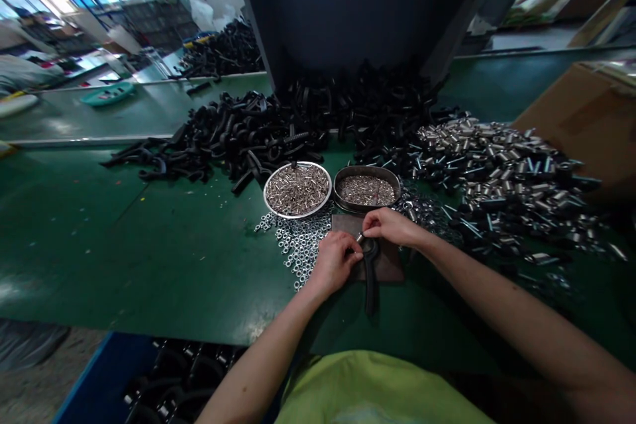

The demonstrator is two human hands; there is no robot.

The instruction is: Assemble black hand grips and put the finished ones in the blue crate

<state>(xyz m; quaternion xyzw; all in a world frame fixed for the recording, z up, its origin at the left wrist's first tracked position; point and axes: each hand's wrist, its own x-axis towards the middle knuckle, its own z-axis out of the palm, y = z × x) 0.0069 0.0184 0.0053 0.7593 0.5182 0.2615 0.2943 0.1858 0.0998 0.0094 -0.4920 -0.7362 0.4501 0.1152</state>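
A black plastic handle lies on a flat brown plate, its rounded end toward the far side. My left hand is closed at that end, with its fingertips against the handle. My right hand pinches a small ridged silver metal piece just above the handle's head. The fingers partly hide where piece and handle meet. Left of the plate, loose hex nuts are spread out. Behind the hands stand a round dish of small metal pins and an oval tin of tiny metal parts.
Black handles are heaped behind the dishes, spilling from a tipped grey bin. Silver sleeves and bolts pile up at the right, beside a cardboard box. A blue crate with black parts stands below the table edge.
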